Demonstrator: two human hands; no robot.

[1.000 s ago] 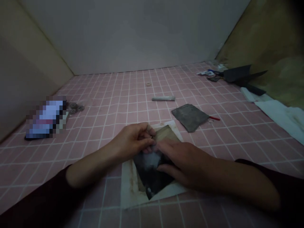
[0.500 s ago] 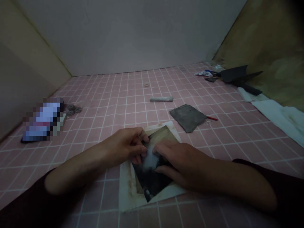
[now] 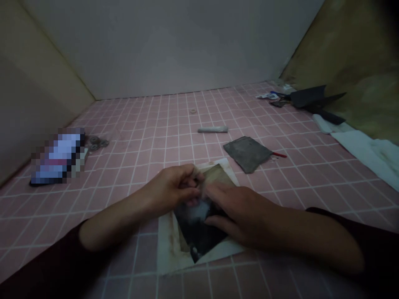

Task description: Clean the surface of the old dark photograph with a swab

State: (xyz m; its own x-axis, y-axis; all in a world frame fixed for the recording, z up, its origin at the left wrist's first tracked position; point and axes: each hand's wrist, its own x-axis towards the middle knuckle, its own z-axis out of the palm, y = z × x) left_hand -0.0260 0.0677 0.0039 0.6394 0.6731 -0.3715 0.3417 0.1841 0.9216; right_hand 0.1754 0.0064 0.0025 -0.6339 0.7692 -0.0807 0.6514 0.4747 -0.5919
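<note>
**Left hand** [image 3: 170, 187] and **right hand** [image 3: 240, 216] over a dark photographic print [image 3: 196, 232], set askew on a stained white sheet [image 3: 170, 249] on a pink tiled surface [image 3: 124, 182]. Left fingers [image 3: 191, 182] curled together at the print's upper part; grip on it cannot be told. Right fingers [image 3: 218, 192] apart, lying flat on the print. Beyond the print: grey square [image 3: 247, 154], red stub [image 3: 279, 155], grey rod [image 3: 212, 129], small ring [image 3: 193, 111]. Far left of the print: blurred object [image 3: 57, 157], small discs [image 3: 96, 143]. Far right: white cloth [image 3: 364, 153], black sheets [image 3: 308, 96].
</note>
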